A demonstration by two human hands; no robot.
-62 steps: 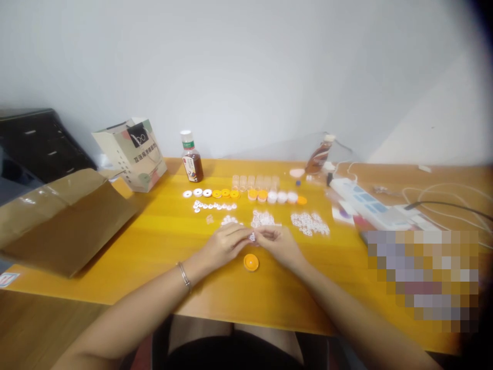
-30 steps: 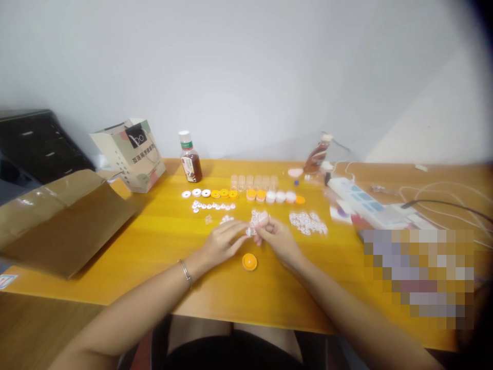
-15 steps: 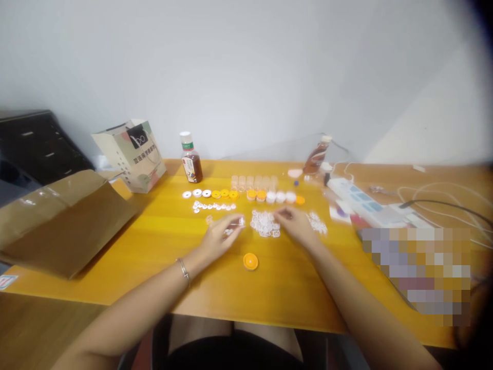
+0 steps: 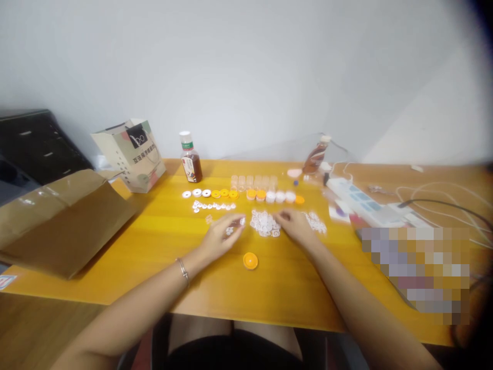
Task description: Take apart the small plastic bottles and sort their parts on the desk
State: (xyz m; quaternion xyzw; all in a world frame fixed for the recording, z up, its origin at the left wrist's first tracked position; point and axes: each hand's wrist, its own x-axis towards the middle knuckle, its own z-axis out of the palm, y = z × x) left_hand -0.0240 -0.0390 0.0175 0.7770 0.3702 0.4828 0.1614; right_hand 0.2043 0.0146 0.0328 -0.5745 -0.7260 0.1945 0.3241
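Observation:
My left hand (image 4: 220,236) pinches a small white and clear plastic piece (image 4: 242,221) between thumb and fingertips, just left of a pile of white plastic pieces (image 4: 264,224). At the pile's right edge is my right hand (image 4: 296,226), its fingers closed together; whatever they hold is too small to make out. An orange round cap (image 4: 250,261) lies on the table nearer to me, between my forearms. Beyond my left hand runs a row of small white parts (image 4: 218,206). A few more white bits (image 4: 229,231) show beneath the left fingers.
White and yellow discs (image 4: 216,194), capped pieces (image 4: 270,197) and clear cups (image 4: 250,183) form rows farther back. Loose white pieces (image 4: 316,223) lie on the right. Bottles (image 4: 191,163), a paper bag (image 4: 143,159), a brown bag (image 4: 65,226) and a power strip (image 4: 356,199) stand around.
Both hands stay almost in place. The small piece in my left fingers looks slightly turned; my right fingertips remain at the pile's edge.

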